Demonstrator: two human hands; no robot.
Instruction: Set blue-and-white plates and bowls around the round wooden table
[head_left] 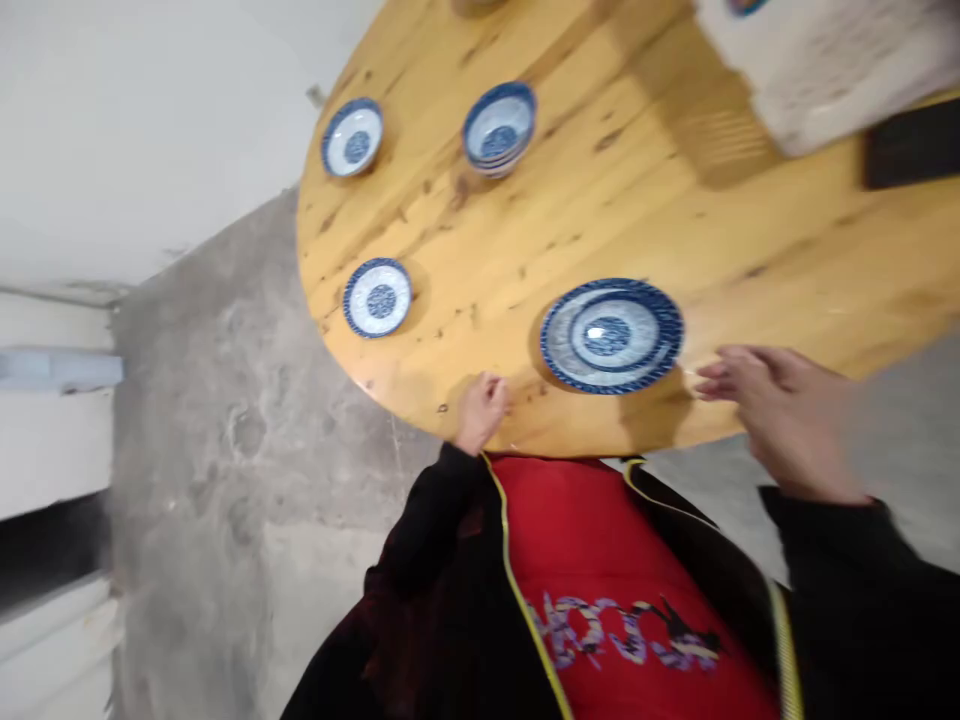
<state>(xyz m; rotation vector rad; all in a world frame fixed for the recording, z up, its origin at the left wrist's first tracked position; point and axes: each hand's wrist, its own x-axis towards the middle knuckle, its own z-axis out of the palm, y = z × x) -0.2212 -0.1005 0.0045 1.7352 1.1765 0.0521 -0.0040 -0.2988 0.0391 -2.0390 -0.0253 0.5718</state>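
A wide blue-and-white plate (555, 340) rests near the front edge of the round wooden table, with what looks like a smaller blue-and-white dish (645, 335) lying in it. My left hand (484, 410) is at the table edge, left of the plate; its fingers are curled in, and no object shows in them. On the other side, my right hand (787, 415) hovers just right of the plate, apart from it. Its fingers are loosely bent and a little blurred, with nothing visible in them.
On the wooden table (465, 240), a small blue-and-white dish (377, 298) and a bowl (352, 138) stand at the left. A bowl stack (499, 130) is farther back. A whitish perforated object (840, 80) and a dark flat object (915, 145) lie at the far right.
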